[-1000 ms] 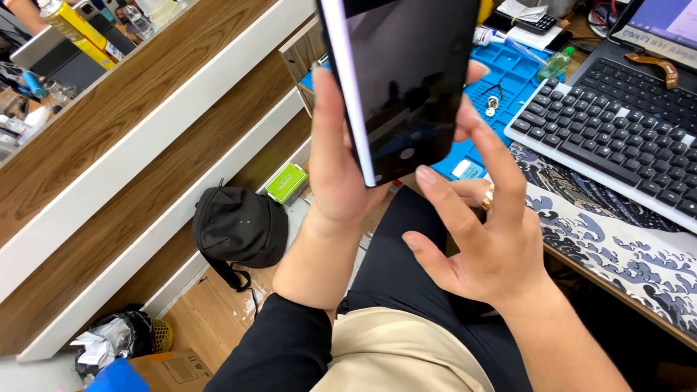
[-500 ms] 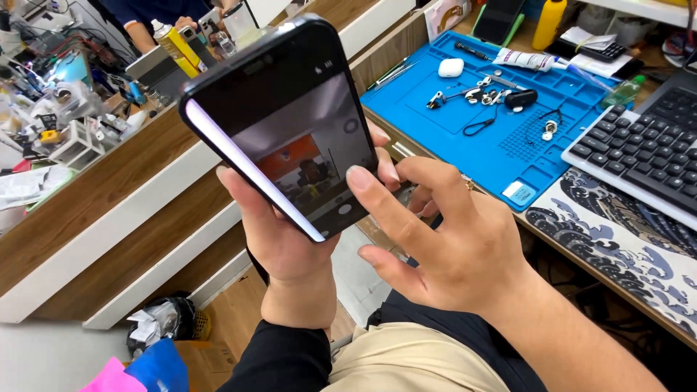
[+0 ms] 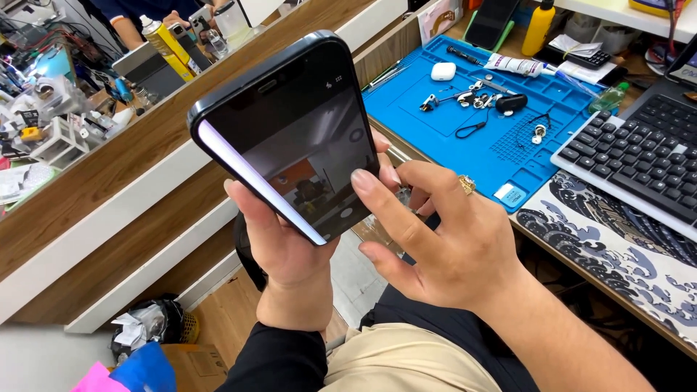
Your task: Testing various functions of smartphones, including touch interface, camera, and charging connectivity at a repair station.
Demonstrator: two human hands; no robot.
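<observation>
Black smartphone [image 3: 290, 138], one unit, is held above the desk's [image 3: 624, 261] left edge. Left hand [image 3: 287, 247] grips it from behind; right hand [image 3: 450, 247], fingers loosely spread, thumb touching its lower screen edge.

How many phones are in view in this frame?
2. One dark phone is held in the left hand, the right hand touching its screen. Another phone leans behind the blue mat. Others may be hidden in the clutter.
</observation>
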